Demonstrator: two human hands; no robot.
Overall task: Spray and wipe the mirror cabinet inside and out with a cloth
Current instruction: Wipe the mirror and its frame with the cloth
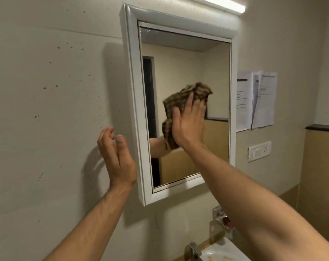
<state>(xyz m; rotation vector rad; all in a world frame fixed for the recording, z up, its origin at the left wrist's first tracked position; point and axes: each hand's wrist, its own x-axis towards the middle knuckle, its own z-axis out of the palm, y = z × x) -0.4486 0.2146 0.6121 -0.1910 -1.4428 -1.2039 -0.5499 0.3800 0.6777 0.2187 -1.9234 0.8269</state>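
Wipe of the outside face under way. Mirror cabinet [133, 110] hangs on the wall, door shut.

- Cloth [180, 99]: brown checked, bunched, against the mirror glass [186, 59] about mid-height, nearer the door's right edge than its left.
- Right hand [190, 123]: palm and spread fingers press the cloth onto the glass. The fingers appear laid flat over it, not wrapped round it, though blur makes this uncertain.
- Left hand [117, 157]: raised just beside the cabinet's left edge, fingers loosely curled, holding nothing. No contact with the frame is evident.
- No spray bottle in view.

Progress, as judged: early to middle. The front glass is being worked. How much of it is already wiped, I cannot tell. The white frame, its sides and the whole interior seem left to do, since the door is not yet open.
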